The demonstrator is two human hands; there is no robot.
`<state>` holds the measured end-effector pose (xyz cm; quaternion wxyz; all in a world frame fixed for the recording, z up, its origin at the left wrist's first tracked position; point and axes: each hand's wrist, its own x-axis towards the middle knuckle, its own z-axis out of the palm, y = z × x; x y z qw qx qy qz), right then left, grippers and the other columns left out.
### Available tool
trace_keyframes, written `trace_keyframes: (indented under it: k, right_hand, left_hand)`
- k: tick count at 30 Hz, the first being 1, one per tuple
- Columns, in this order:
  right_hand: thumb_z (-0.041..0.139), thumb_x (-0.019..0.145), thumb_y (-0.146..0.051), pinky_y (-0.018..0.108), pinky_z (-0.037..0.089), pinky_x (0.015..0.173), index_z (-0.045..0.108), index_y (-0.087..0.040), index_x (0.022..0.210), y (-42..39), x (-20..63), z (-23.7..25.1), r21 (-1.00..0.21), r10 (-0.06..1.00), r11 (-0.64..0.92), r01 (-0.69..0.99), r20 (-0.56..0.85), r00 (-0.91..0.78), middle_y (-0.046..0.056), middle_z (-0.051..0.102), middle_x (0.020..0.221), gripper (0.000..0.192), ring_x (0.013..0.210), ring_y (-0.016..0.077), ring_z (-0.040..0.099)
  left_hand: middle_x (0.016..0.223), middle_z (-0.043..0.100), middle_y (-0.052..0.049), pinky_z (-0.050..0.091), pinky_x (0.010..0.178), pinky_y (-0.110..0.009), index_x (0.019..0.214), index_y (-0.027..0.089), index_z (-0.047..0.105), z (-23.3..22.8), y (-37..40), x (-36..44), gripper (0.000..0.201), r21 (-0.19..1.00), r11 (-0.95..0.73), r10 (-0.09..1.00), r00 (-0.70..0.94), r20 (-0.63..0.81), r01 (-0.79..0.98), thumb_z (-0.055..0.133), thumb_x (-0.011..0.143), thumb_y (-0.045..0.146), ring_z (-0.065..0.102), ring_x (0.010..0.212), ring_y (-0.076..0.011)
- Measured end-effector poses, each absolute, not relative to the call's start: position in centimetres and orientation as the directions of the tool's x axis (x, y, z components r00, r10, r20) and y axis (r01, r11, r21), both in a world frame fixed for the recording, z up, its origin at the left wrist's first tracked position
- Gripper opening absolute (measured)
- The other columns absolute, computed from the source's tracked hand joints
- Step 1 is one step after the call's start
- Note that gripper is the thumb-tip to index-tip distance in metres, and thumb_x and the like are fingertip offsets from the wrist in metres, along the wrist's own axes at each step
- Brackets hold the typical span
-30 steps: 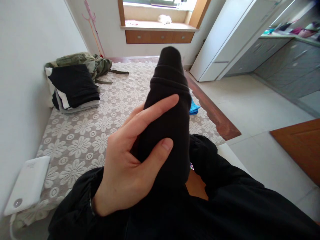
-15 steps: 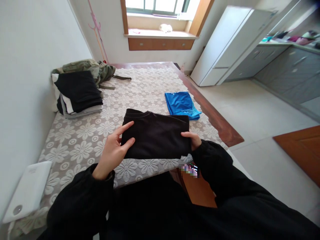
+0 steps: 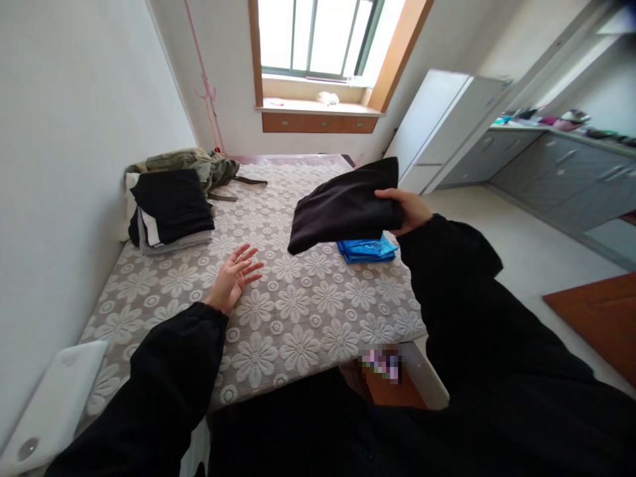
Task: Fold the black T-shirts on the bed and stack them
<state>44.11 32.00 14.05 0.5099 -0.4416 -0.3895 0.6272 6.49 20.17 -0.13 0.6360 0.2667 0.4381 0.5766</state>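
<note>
My right hand [image 3: 410,211] grips the right edge of a folded black garment [image 3: 342,204], thumb on top. The garment hangs in the air over the table, its left end drooping. Beneath it and partly hidden lies a folded blue garment [image 3: 368,250]. My left hand [image 3: 235,277] holds nothing; its fingers are spread above the flower-patterned tablecloth [image 3: 298,305], left of the black garment and apart from it. Farther left, a stack of folded clothes [image 3: 173,202] with a black piece on top rests by the wall.
An olive-green bag [image 3: 213,169] with straps lies behind the stack. At the near left corner is a white flat box-like device [image 3: 57,404]. An open drawer [image 3: 402,391] juts out below the table's front edge. A white fridge [image 3: 432,122] stands beyond the table's right side.
My left hand has let go of the black garment and drawn away from it. With my right hand the garment has risen and moved away from me, over the blue one. The view has tilted up.
</note>
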Motion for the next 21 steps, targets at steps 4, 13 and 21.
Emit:
trace_keyframes:
  k: [4,13,21]
  right_hand:
    - [0.064,0.09,-0.014,0.031,0.069,0.079,0.073,-0.015,0.105,35.2,46.7,12.5,-0.877,0.983,0.001,-0.48,-0.088,0.163,0.005,0.081,0.089,0.017,0.084,0.0186,0.079]
    - [0.066,0.076,-0.006,0.028,0.069,0.076,0.073,-0.022,0.101,32.6,46.6,-1.9,-0.837,0.863,0.038,-0.547,-0.248,0.44,-0.001,0.079,0.082,0.031,0.079,0.0171,0.076]
    - [0.079,0.071,-0.018,0.032,0.066,0.092,0.074,-0.025,0.095,30.1,46.9,-4.3,-0.877,0.868,0.155,-0.455,-0.099,0.487,0.003,0.082,0.1,0.026,0.097,0.0204,0.079]
  left_hand:
    - [0.148,0.066,-0.012,0.065,0.08,-0.027,0.123,0.021,0.07,-1.6,20.5,5.9,0.041,0.807,0.177,0.962,-0.074,-0.263,-0.564,0.076,0.083,0.014,0.076,0.094,-0.015]
    - [0.135,0.073,-0.012,0.064,0.08,-0.028,0.117,0.018,0.073,-1.9,20.1,6.4,0.035,0.832,0.211,0.965,-0.025,-0.26,-0.512,0.078,0.082,0.019,0.076,0.09,-0.0154]
    - [0.128,0.075,-0.012,0.063,0.079,-0.028,0.112,0.017,0.074,-1.8,19.9,6.5,0.031,0.829,0.211,0.961,-0.044,-0.272,-0.517,0.078,0.082,0.017,0.075,0.088,-0.0159]
